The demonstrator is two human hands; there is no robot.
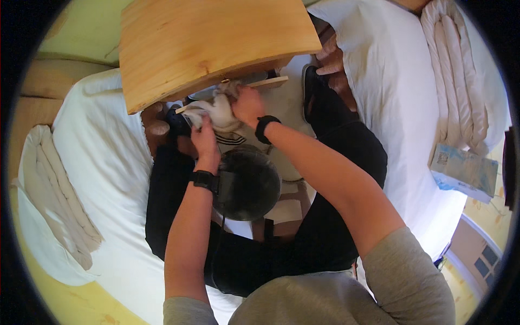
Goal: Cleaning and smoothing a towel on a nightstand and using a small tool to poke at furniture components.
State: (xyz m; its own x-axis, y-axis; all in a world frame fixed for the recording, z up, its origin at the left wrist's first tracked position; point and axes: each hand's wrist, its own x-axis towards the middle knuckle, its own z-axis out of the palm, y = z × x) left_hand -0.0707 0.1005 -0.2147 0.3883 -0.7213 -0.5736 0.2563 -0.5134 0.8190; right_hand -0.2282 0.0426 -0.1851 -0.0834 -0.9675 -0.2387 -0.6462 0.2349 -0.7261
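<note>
A white piece of cloth with dark stripes along its lower end hangs at an open drawer under a wooden tabletop. My left hand pinches its lower left part, with the fingers pointing up. Higher up and to the right, my right hand is closed on the bunched top of the cloth, where a greyish-brown piece of fabric shows next to the fingers. The drawer's pale wooden front edge runs behind both hands. What lies inside the drawer is mostly hidden.
Between my legs sits a dark round flat-topped thing, just below my left hand. Beds with white sheets flank me on the left and right. Folded quilts lie on both, and a light blue box rests on the right one.
</note>
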